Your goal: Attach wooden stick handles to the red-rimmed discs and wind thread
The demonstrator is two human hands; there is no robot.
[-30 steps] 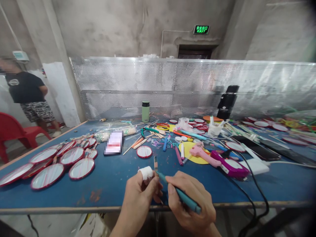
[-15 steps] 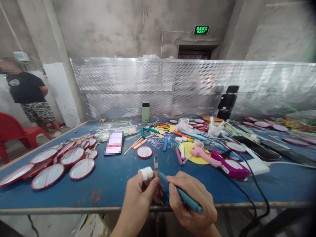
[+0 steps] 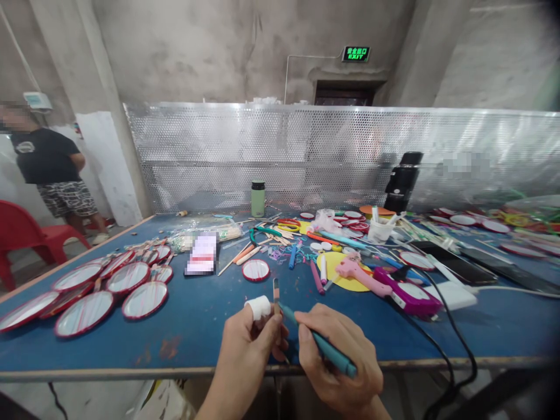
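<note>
My left hand (image 3: 250, 350), with white tape around one finger, pinches a thin wooden stick (image 3: 276, 291) upright near the table's front edge. The upper end of the stick looks darker than the rest. In my right hand (image 3: 343, 356) is a teal marker (image 3: 330, 350), gripped like a pen, its tip at the stick's side just above my left fingertips. I cannot tell whether the tip touches the wood. Beyond my hands lies a small round red-rimmed disc (image 3: 256, 270) with a pale, streaked face.
Several larger red-rimmed discs (image 3: 85, 314) overlap at the left, near a phone (image 3: 201, 255). To the right are a yellow disc (image 3: 350, 280), a pink glue gun (image 3: 363, 275), a purple device (image 3: 409, 298) and black cables (image 3: 466, 344). A green bottle (image 3: 258, 199) stands behind. A person (image 3: 48, 157) stands far left.
Both hands keep nearly the same pose on the stick and marker. My right hand has shifted very slightly left; nothing else has visibly moved on the table.
</note>
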